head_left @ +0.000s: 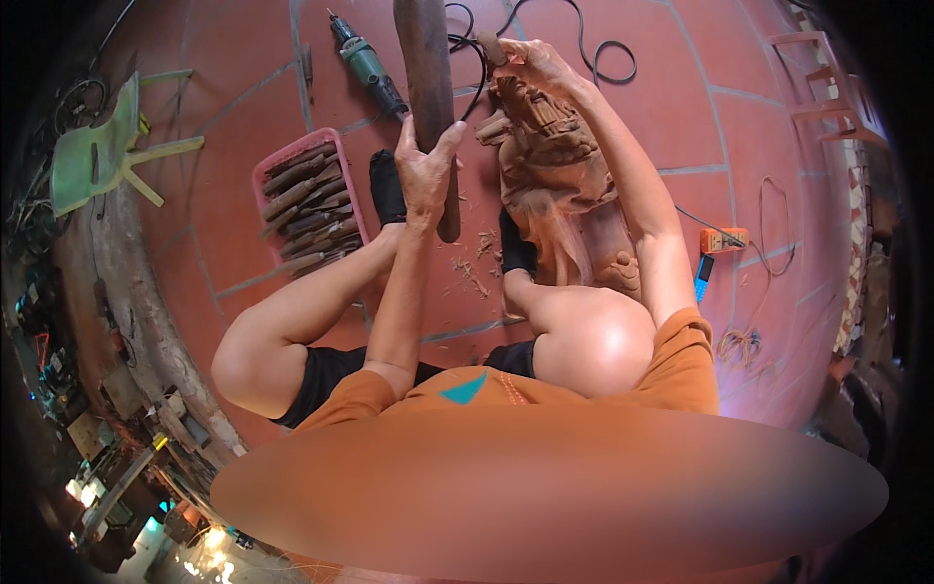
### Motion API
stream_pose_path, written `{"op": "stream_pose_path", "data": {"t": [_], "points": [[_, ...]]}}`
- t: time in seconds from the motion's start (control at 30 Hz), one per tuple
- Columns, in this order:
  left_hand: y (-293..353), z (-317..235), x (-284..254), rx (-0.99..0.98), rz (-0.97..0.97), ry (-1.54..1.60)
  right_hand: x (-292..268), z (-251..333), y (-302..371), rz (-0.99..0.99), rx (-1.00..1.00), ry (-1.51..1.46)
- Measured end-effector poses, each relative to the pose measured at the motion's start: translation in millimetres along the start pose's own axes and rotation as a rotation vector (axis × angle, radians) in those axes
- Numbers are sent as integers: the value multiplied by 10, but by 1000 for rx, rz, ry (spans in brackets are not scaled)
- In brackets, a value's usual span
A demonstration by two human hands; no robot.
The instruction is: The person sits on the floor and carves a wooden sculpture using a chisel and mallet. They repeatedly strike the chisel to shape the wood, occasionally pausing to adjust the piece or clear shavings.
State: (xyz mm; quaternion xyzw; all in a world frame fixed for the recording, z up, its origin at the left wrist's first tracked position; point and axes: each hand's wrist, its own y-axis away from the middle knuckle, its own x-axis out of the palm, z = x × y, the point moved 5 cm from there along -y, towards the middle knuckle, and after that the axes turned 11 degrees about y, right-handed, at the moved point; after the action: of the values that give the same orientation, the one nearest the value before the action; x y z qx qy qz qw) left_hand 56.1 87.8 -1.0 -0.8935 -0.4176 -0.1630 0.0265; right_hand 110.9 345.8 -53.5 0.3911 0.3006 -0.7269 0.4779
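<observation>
A long, dark wooden club-shaped mallet (424, 68) stands out in front of me, its narrow end down by my shins. My left hand (426, 175) is wrapped round the lower part of it. To the right lies a brown wooden carving (550, 180) with carved folds and a figure's features, beside my right leg. My right hand (540, 70) is at the far end of the carving, its fingers closed on a short brown wooden handle (492, 49). Whatever the handle leads to is hidden by the hand and the carving.
A pink basket (259, 185) of wood-handled carving tools (309, 200) sits left of my feet. Beyond it lies a green power tool (365, 66) with a black cord. Wood chips (472, 273) litter the red tiles. An orange socket box (723, 239) and a green chair (97, 161) flank me.
</observation>
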Motion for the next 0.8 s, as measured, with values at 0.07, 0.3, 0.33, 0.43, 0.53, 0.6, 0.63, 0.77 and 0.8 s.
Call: {"op": "stream_pose_path", "data": {"t": [0.07, 0.3, 0.33, 0.43, 0.53, 0.6, 0.63, 0.77, 0.8], "points": [[16, 102, -24, -24, 4, -28, -17, 7, -26, -39, -69, 60], [134, 214, 40, 33, 2, -139, 88, -50, -79, -30, -79, 4], [139, 224, 55, 37, 6, -130, 82, -37, -81, -54, -111, 19], [145, 250, 91, 28, 20, -80, 108, -46, -94, -19, -78, 41], [145, 253, 104, 14, 30, -33, 110, -43, -102, -8, -55, 33], [134, 248, 100, 3, 36, -27, 95, -27, -94, -36, -79, 64], [127, 247, 94, -5, 40, -34, 101, -24, -89, -27, -84, 81], [95, 255, 70, 10, 46, -45, 110, -2, -54, -7, -109, 76], [96, 268, 59, 11, 35, -57, 112, -2, -46, 1, -94, 62]]}}
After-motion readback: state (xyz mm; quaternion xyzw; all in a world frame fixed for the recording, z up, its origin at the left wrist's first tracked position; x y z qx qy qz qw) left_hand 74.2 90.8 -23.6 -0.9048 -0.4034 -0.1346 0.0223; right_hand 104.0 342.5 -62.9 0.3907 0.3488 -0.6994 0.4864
